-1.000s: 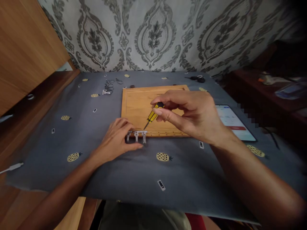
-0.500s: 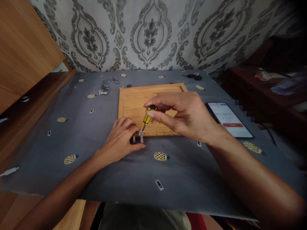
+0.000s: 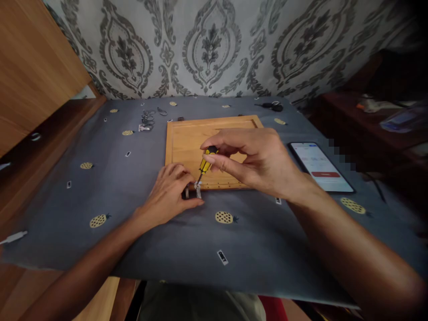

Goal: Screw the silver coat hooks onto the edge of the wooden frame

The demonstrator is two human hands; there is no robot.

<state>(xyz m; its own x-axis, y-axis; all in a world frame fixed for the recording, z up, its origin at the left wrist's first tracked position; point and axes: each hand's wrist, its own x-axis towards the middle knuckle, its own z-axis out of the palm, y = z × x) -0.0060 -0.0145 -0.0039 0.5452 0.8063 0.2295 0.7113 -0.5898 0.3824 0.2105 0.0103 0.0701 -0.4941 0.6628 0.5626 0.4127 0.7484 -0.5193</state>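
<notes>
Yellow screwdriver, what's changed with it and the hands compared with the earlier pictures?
The yellow screwdriver now stands more upright, its tip lowered to the rightmost metal clip. The left hand moved right along the wooden board. Nothing was visibly released; the right hand still grips the screwdriver. The board and phone stayed put.

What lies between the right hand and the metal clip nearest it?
The head view shows a yellow-and-black screwdriver there, slanting down from the right hand to the metal clip.
</notes>
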